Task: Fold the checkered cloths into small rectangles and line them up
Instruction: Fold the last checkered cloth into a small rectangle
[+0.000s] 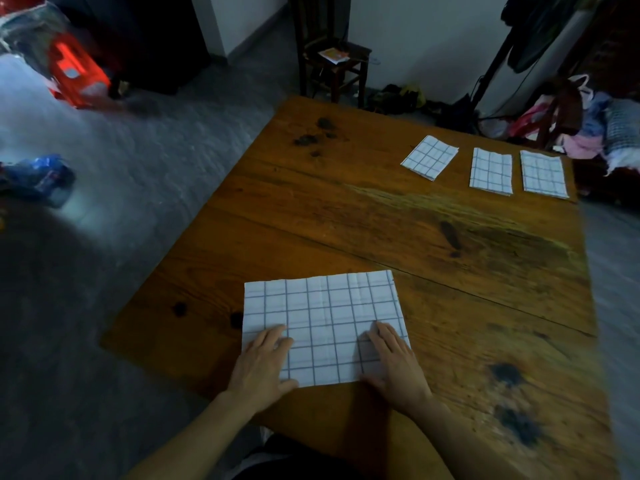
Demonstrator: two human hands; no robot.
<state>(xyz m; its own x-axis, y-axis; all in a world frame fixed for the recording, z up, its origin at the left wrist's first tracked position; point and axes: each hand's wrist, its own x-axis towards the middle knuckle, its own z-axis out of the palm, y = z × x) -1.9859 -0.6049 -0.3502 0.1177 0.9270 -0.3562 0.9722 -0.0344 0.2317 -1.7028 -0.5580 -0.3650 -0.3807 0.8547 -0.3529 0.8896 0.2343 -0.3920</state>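
A checkered cloth [323, 320] lies flat in the lower middle of the frame, near the close edge of a wooden table [433, 237] — white with thin dark grid lines, a wide rectangle with faint creases running through it. The left hand [263, 362] rests on its lower left corner, fingers straight and flat on the fabric, thumb along the near edge. The right hand [394, 365] lies on the lower right corner in the same way, fingers stretched out and pressing down, gripping nothing.

In the upper right of the frame, by the table's far edge, three folded cloths sit in a row, apart from each other: the left one [429, 156] turned at an angle, the middle one [491, 171] and the right one [544, 174] roughly parallel.

Beyond the table — top centre — stands a dark wooden chair [334, 60] with a paper on its seat. A red object [78, 69] shows blurred at upper left.
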